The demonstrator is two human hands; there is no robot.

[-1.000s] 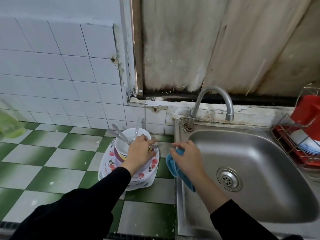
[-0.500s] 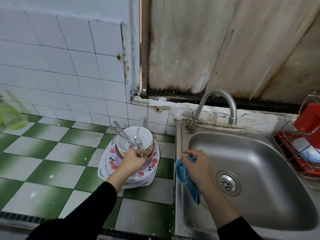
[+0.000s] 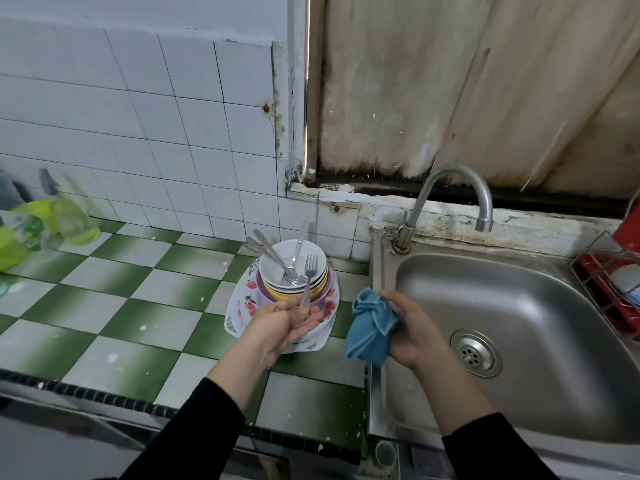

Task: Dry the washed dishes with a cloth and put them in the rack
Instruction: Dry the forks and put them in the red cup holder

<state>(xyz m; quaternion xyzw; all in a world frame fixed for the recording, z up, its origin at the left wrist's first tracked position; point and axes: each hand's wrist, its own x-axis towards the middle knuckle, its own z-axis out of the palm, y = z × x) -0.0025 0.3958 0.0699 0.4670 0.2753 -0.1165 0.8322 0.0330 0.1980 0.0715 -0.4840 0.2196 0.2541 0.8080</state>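
My left hand (image 3: 282, 322) holds a metal fork (image 3: 309, 275) by its handle, tines up, just in front of the dish stack. The stack has a white bowl (image 3: 273, 263) on top with spoons (image 3: 268, 247) leaning in it, coloured bowls below and flowered plates (image 3: 244, 304) at the bottom. My right hand (image 3: 412, 327) grips a bunched blue cloth (image 3: 369, 327) over the sink's left rim, a short gap right of the fork hand. A red wire rack (image 3: 602, 285) with a white dish in it stands at the far right edge.
A steel sink (image 3: 519, 317) with a curved tap (image 3: 450, 195) fills the right side. Green-and-white tiled counter (image 3: 121, 289) stretches left. Green-yellow soap bottles (image 3: 45, 223) stand at the far left against the white tiled wall. A red container (image 3: 628, 226) sits over the rack.
My left hand has lifted one fork out of the top bowl and drawn it toward me. My right hand with the cloth turned palm-in and moved closer to the fork.
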